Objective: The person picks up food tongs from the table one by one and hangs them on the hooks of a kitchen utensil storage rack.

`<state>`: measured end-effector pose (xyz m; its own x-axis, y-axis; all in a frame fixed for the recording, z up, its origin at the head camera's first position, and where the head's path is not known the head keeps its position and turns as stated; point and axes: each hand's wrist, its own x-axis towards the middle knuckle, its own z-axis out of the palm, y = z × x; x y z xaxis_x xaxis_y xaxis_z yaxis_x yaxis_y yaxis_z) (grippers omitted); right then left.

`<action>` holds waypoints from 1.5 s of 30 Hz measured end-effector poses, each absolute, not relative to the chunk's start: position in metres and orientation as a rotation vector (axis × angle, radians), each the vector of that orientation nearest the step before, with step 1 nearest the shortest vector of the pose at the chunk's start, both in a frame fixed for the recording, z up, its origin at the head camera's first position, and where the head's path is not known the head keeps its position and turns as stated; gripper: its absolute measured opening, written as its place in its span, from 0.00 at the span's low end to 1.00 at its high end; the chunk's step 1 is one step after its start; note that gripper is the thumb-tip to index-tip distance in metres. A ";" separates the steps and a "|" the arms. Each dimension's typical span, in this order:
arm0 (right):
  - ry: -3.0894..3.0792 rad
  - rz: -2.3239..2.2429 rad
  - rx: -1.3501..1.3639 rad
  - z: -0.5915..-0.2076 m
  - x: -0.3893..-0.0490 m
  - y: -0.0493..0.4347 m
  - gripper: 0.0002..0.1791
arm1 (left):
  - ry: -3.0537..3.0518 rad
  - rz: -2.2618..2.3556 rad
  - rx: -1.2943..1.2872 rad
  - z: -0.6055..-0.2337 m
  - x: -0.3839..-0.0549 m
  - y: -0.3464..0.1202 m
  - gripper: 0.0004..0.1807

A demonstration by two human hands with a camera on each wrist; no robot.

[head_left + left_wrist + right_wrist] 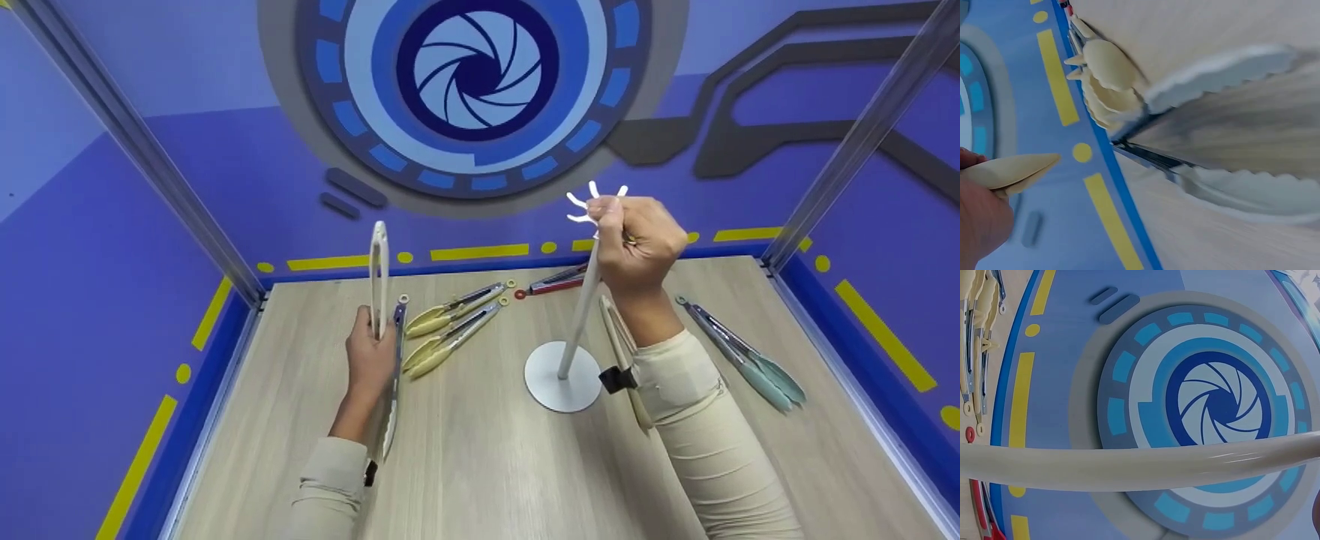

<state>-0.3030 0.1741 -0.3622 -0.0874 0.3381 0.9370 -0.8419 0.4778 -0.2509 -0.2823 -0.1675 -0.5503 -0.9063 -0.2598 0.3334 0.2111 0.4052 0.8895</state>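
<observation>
My left hand [371,356] grips slim cream tongs [378,274] and holds them upright above the table. In the left wrist view their pointed end [1022,170] sticks out past the fingers. Beside that hand lie metal tongs with white scalloped heads [1224,79]. My right hand [641,236] has its fingers curled at the top of a white stand, right at its small hooks [577,201]. The stand's pole [581,319] leans slightly over its round base [546,379]. Beige tongs [619,337] are partly hidden behind the right wrist.
Two pale yellow tongs [457,337] lie mid-table towards the back. Red-handled tongs [559,283] are near the back wall, partly behind the pole. Green-headed tongs [750,360] rest at the right. Blue printed panels [225,172] enclose the wooden table [465,465].
</observation>
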 end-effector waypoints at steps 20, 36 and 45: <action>-1.316 1.046 0.498 -0.361 -0.302 0.172 0.16 | -2.258 -1.494 -0.217 -0.502 -0.272 -0.093 0.10; -1.297 1.050 0.515 -0.366 -0.308 0.174 0.15 | -2.249 -1.689 -0.366 -0.487 -0.261 -0.056 0.08; -1.300 1.059 0.499 -0.365 -0.307 0.173 0.16 | -2.226 -1.681 -0.421 -0.473 -0.264 -0.038 0.07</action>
<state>-0.3069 0.1730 -0.3646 -0.0816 0.3464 0.9345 -0.8453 0.4726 -0.2490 -0.2640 -0.0381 -0.4732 -0.9055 0.0413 0.4223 0.4175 0.2647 0.8693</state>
